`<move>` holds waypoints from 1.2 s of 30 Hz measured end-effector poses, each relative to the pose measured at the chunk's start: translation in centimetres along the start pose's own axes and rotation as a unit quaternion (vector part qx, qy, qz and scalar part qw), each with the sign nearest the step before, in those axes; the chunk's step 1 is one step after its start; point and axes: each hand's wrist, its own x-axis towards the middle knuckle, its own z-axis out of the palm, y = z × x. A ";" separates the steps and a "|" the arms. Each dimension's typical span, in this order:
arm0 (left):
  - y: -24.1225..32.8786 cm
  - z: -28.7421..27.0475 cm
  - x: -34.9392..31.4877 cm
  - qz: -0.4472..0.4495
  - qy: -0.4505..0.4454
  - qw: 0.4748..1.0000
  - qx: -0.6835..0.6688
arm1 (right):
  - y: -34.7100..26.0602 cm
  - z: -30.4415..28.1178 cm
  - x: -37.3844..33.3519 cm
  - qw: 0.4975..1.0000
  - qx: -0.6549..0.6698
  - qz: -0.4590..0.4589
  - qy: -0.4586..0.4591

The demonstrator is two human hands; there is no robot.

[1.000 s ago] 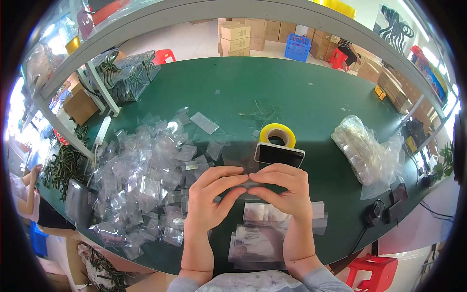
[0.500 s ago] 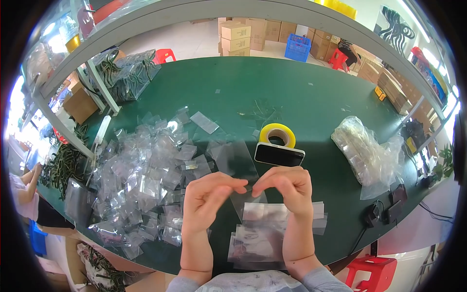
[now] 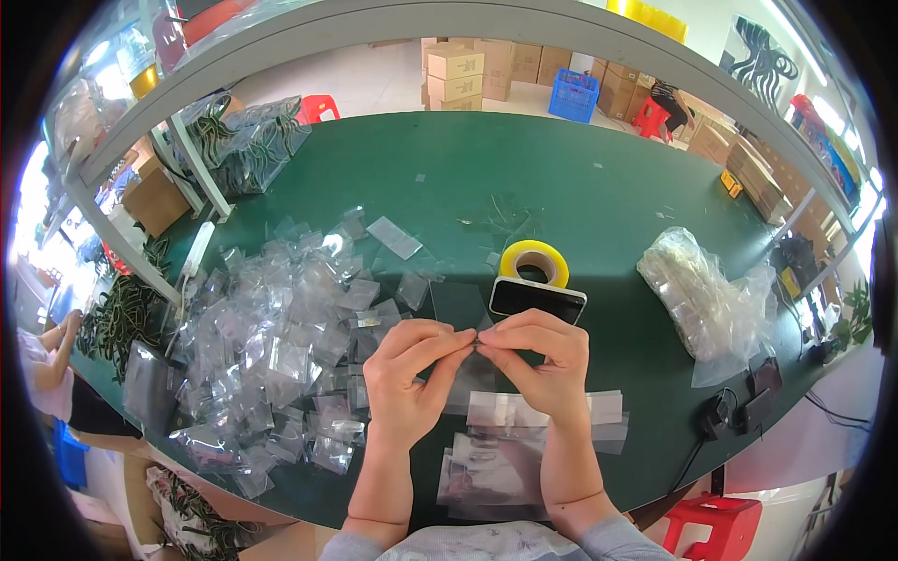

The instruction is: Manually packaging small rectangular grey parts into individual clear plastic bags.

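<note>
My left hand [image 3: 412,374] and my right hand [image 3: 543,360] meet over the green table, thumbs and forefingers pinched together tip to tip. Between them is the edge of a clear plastic bag [image 3: 458,304], see-through and hard to make out against the tabletop. My fingers hide the pinched part. To the left spreads a large heap of small clear plastic bags [image 3: 271,327]. Under my right wrist, near the front edge, lie flat stacks of clear plastic sleeves [image 3: 496,467]. Just beyond my right hand, a phone [image 3: 533,299] leans against a yellow tape roll [image 3: 510,254].
A large crumpled plastic bag [image 3: 692,290] lies at the right, near black power adapters [image 3: 720,411]. Dark cords [image 3: 122,318] are heaped at the left edge. A grey shelf frame [image 3: 468,21] arches overhead. Another person [image 3: 56,365] works at the far left.
My fingertips have come together, from slightly apart to touching, and both hands have turned so the thumbs show below. The clear plastic between them has shifted.
</note>
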 end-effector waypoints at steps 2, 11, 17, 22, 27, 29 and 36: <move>-0.1 -0.2 0.1 -0.005 0.003 1.000 -0.006 | 0.2 0.3 -0.1 0.998 0.045 0.037 0.010; 0.2 -0.5 0.2 -0.116 -0.030 0.985 -0.128 | -0.1 0.3 0.0 0.986 0.119 0.117 -0.003; -0.2 -0.1 -0.1 -0.023 0.014 1.000 -0.007 | -0.2 0.7 -0.1 0.998 -0.024 0.053 0.011; -0.4 -0.9 0.1 0.008 -0.008 0.999 0.052 | 0.8 0.5 -0.4 0.993 -0.115 -0.038 0.006; -2.4 -4.4 0.1 0.003 0.128 0.970 0.206 | -0.7 0.7 1.0 0.994 -0.101 0.029 -0.027; -2.9 -6.2 0.5 -0.033 0.268 0.911 0.313 | -1.2 -0.5 1.4 0.982 -0.157 0.025 -0.101; -2.1 -6.3 0.1 -0.083 0.119 0.978 0.152 | 0.8 -3.2 -6.7 0.799 -0.357 0.067 -0.480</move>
